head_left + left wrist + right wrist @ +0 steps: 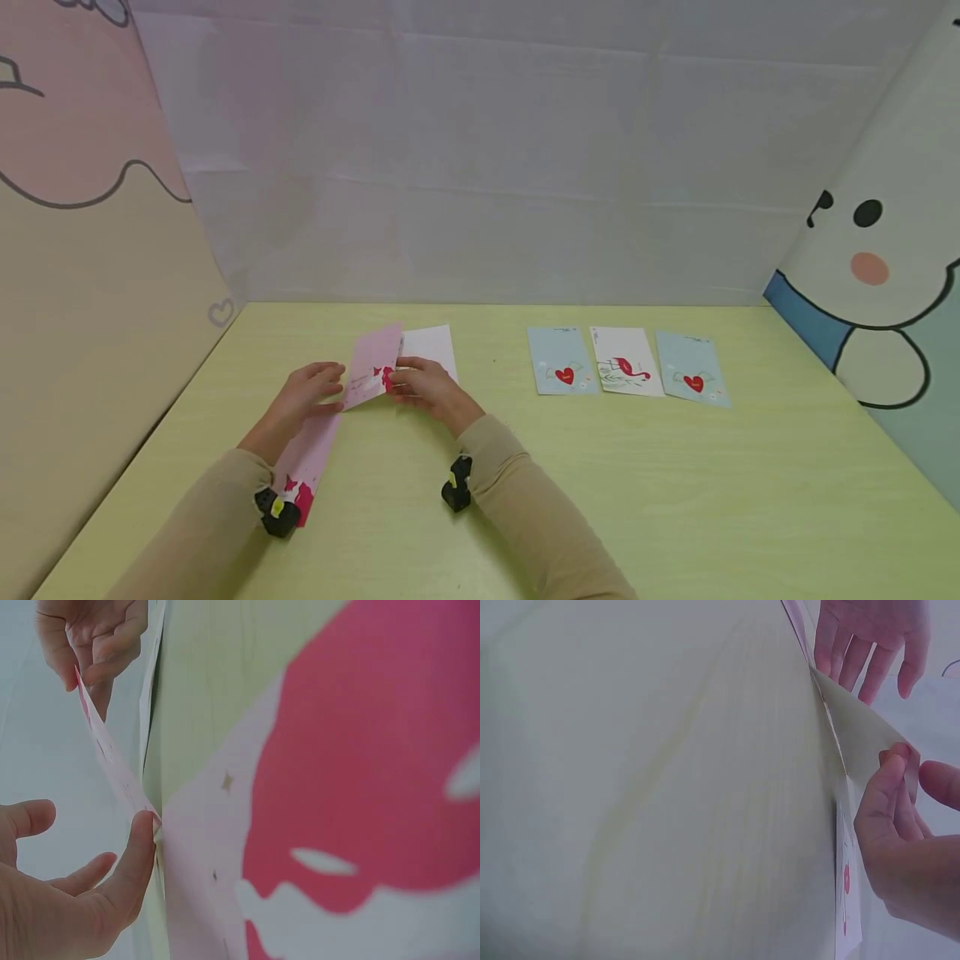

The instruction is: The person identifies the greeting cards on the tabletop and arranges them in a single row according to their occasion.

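Observation:
My right hand (435, 390) pinches the lower right edge of a pink card (375, 354) with a red print, raising that side off the table. At the card's lower left corner is my left hand (302, 396); its fingers are spread, and in the left wrist view one fingertip (142, 825) touches the card's low edge. A second pink card (321, 446) lies flat beneath my left wrist, partly hidden. Behind my right hand lies a white card (433, 343), partly covered; the right wrist view shows red print on a white card (846, 889).
On the right stand three cards in a row on the table (600, 500): a light blue heart card (555, 350), a white flamingo card (622, 346) and another blue heart card (690, 362). A pale wall (487, 167) rises behind, with printed panels at both sides.

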Demonstrator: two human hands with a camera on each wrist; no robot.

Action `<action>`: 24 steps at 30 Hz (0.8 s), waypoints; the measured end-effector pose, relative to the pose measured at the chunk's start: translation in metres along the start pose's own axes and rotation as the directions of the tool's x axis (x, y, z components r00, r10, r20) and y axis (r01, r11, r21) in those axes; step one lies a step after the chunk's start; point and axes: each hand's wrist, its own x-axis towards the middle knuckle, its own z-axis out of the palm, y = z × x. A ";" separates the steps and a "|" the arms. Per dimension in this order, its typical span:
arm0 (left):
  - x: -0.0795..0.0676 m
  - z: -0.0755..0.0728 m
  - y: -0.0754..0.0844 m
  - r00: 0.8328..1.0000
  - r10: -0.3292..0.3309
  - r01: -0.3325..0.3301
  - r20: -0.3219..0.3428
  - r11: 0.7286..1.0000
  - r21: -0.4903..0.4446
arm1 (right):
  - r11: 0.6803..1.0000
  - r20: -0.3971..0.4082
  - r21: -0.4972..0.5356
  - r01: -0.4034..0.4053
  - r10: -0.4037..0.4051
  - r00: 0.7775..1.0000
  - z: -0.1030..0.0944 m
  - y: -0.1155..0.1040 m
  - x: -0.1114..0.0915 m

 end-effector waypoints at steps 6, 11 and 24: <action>0.004 0.002 -0.003 0.999 0.015 -0.015 -0.029 1.000 0.004 | 1.000 -0.001 -0.003 0.006 -0.006 1.000 -0.001 -0.001 -0.002; 0.005 0.004 -0.002 0.998 0.021 -0.021 -0.067 1.000 0.012 | 0.999 0.023 0.012 0.032 -0.033 0.999 -0.003 0.000 -0.005; 0.002 0.005 0.002 0.977 0.113 -0.107 -0.183 0.993 0.043 | 0.992 0.092 -0.013 0.125 -0.123 0.988 -0.017 0.000 -0.012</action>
